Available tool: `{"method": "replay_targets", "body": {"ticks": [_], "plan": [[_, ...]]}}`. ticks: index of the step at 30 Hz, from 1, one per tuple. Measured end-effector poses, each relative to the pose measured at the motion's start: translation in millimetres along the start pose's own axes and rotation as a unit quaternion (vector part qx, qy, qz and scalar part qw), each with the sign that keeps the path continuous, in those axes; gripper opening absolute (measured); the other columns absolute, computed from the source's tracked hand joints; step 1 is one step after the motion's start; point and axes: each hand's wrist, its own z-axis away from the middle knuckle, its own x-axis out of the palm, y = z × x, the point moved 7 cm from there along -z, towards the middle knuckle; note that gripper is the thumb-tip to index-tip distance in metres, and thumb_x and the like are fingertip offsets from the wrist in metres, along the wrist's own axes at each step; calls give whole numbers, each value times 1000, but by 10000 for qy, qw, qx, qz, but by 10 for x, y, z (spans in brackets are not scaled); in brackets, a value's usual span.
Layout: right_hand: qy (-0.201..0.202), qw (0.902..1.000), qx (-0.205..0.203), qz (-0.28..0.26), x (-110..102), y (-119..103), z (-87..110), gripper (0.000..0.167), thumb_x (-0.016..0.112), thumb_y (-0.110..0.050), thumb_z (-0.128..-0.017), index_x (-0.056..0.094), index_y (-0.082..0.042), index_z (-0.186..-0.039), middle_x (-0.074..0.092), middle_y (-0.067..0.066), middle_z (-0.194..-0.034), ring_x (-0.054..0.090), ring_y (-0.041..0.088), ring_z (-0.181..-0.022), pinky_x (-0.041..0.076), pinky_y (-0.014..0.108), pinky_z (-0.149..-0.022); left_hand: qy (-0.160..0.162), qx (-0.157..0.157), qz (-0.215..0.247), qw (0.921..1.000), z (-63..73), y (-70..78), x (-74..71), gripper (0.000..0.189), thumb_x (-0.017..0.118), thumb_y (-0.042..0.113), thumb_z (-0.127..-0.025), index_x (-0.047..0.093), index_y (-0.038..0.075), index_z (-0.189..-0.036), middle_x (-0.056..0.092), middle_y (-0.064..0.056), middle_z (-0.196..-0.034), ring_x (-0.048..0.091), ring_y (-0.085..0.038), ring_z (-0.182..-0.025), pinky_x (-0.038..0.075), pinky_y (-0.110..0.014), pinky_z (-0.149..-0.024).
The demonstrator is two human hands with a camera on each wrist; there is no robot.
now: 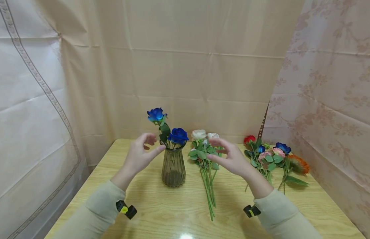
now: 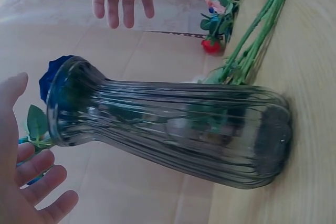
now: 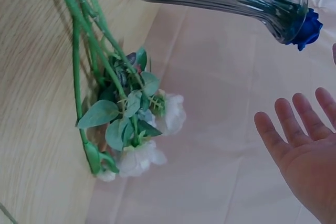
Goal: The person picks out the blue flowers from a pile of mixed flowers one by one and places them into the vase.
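A ribbed, smoky glass vase stands upright on the table with two blue roses in it. One blue rose rises high and leans left; the other blue rose sits low at the rim. Just left of the vase mouth is my left hand, fingers loosely bent and holding nothing. In the left wrist view, the vase appears apart from those fingers. My right hand hovers over the bunch of white roses, its fingers spread and empty in the right wrist view.
Green stems of the white roses point toward the table's front. At the right lie a red rose, pink roses, blue roses and an orange flower. A beige curtain hangs behind the wooden table.
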Motion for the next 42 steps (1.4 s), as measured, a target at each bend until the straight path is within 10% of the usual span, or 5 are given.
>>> {"method": "replay_targets", "body": {"ticks": [42], "plan": [[-25, 9958, 687, 599, -46, 426, 288, 53, 77, -37, -93, 59, -14, -137, 62, 6, -134, 57, 29, -124, 50, 56, -100, -116, -866, 851, 9925, 376, -420, 601, 80, 89, 45, -78, 51, 8, -139, 56, -10, -134, 57, -31, -117, 52, -55, -97]]}}
